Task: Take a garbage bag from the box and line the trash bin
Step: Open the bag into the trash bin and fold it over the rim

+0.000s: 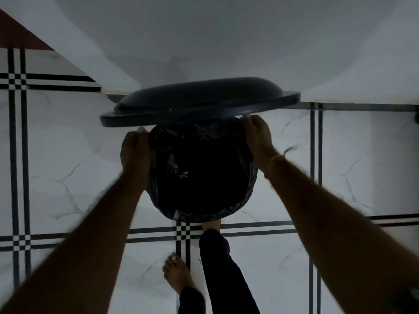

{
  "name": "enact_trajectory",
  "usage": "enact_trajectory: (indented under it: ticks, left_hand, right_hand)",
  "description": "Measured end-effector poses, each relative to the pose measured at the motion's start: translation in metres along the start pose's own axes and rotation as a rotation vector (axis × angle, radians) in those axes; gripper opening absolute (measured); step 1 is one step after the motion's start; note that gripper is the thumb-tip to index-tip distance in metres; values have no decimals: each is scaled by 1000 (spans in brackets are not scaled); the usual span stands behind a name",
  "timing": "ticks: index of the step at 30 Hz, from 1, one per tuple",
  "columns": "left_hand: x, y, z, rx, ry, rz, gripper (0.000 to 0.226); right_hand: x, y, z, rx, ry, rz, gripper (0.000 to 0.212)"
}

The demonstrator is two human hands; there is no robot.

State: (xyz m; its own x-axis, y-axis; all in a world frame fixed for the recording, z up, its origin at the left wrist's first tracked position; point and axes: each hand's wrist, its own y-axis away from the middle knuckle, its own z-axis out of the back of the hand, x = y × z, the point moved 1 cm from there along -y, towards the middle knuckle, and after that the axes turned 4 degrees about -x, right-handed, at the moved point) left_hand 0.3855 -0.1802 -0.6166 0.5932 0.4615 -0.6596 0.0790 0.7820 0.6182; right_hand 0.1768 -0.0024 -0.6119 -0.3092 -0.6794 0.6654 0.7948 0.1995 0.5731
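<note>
A: Black crinkly plastic garbage bag [199, 168] is already down inside the round dark trash bin [158, 206] w/ its mouth folded over the rim; bin stands on the white marble-look tiled floor [68, 177] against the pale wall [226, 41]; domed dark-grey hinged lid [199, 100] tilted open above it.

B: Hands?

A: Well apart, one each side of the rim; left hand [135, 152] curled over the left edge, right hand [258, 138] at the upper right just under the lid, fingers bent onto the bag edge; looks like both are pressing film to the rim, though whether they pinch it I can't tell; picture's dim.

B: So how to finish it well?

A: Prob. work round the rim evenly; pull the cuff down the same amount on both sides so it doesn't slip in; near edge looks bunched, smooth that; push trapped air out of the middle; mind thin film, tug gently or it may tear; a bare foot [212, 225] touches the bin's base, likely at a pedal; box not in view.
</note>
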Motion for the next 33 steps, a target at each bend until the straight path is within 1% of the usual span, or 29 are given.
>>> enact_trajectory:
  ticks: [2,3,4,6,8,10,12,14,16,18,20,21,23,24,25,26,27,28,29,30,31,32,33]
  left_hand:
    - [19,20,11,-207,-154,105,48]
    - [30,31,14,-272,-133,197,52]
    - [40,40,15,-272,-46,281,53]
    - [58,60,15,-151,190,427,47]
    - [64,74,18,-53,304,491,36]
    - [71,77,19,39,455,511,33]
    - [81,76,23,97,612,523,44]
    - [93,76,25,96,740,584,50]
    - [102,88,25,96,702,677,50]
    - [105,109,19,125,709,786,40]
    - [108,122,11,166,756,816,28]
    - [112,123,9,133,772,803,25]
    - [116,119,3,80,841,808,25]
    - [118,119,2,52,849,840,26]
    - [118,120,2,30,841,860,25]
    - [116,121,4,0,790,863,24]
    - [111,123,8,-42,707,844,23]
    - [100,123,11,-83,591,787,28]
    - [89,123,15,-143,483,719,41]
    - [68,122,20,-220,433,606,53]
    - [43,125,24,-273,433,466,59]
    - [13,130,31,-301,472,333,61]
    - [-13,129,36,-286,518,232,63]
  right_hand:
    - [-27,31,8,-230,68,52,35]
    - [-39,48,11,-298,32,24,33]
    - [-51,62,12,-324,-59,-54,30]
    - [-68,82,8,-266,-281,-277,31]
    - [-78,89,8,-148,-419,-447,35]
    - [-87,92,9,0,-513,-509,47]
    - [-93,93,13,124,-623,-496,60]
    - [-95,94,18,137,-734,-508,59]
    - [-98,101,19,95,-734,-556,56]
    - [-102,112,15,94,-719,-663,59]
    - [-105,121,8,137,-754,-743,63]
    - [-104,122,4,157,-795,-737,63]
    - [-107,120,1,129,-922,-702,59]
    - [-107,120,1,106,-945,-705,55]
    - [-107,120,1,69,-898,-706,52]
    - [-106,122,2,-5,-756,-684,52]
    - [-102,125,6,-84,-605,-628,57]
    - [-93,126,9,-157,-462,-522,64]
    - [-80,125,15,-210,-389,-385,67]
    - [-56,127,23,-248,-404,-249,64]
    - [-31,128,31,-232,-462,-120,60]
    - [-2,128,41,-203,-508,-15,58]
    - [27,125,50,-154,-530,75,57]
